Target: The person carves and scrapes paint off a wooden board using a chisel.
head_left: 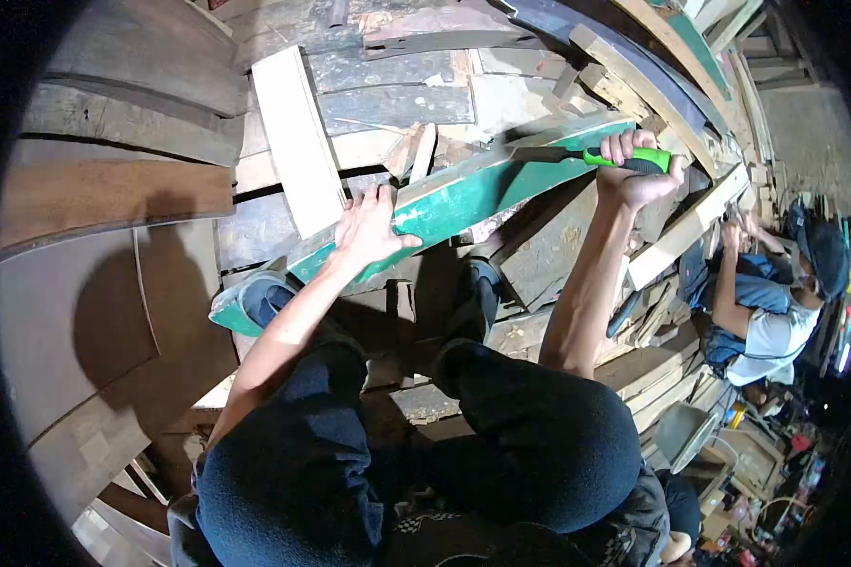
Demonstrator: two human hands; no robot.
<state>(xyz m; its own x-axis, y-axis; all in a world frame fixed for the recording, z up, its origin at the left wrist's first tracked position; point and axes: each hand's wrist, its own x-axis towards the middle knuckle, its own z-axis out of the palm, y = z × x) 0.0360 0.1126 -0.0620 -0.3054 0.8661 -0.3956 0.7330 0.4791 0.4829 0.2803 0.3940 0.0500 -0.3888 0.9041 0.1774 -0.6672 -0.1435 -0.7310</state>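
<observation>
My right hand (pixel 638 168) is wrapped round the green and black handle of a tool with a flat metal blade (pixel 539 153); its exact kind does not show. The blade meets the upper edge of a long green-painted board (pixel 482 197), which lies slanted in front of my legs. My left hand (pixel 369 227) grips this board near its left end, fingers over the upper edge and thumb on the green face. Behind my left fingers lies a pale plank (pixel 298 142). A short narrow wood strip (pixel 424 153) rests close to the board's middle.
Worn planks (pixel 397 104) form the surface ahead. Stacked timber (pixel 652 85) rises at the upper right, and a pale beam (pixel 686 231) slants beside my right forearm. Another person (pixel 766 302) sits on the right, near a jumble of items (pixel 766 454). My shoe (pixel 265 298) is below the board.
</observation>
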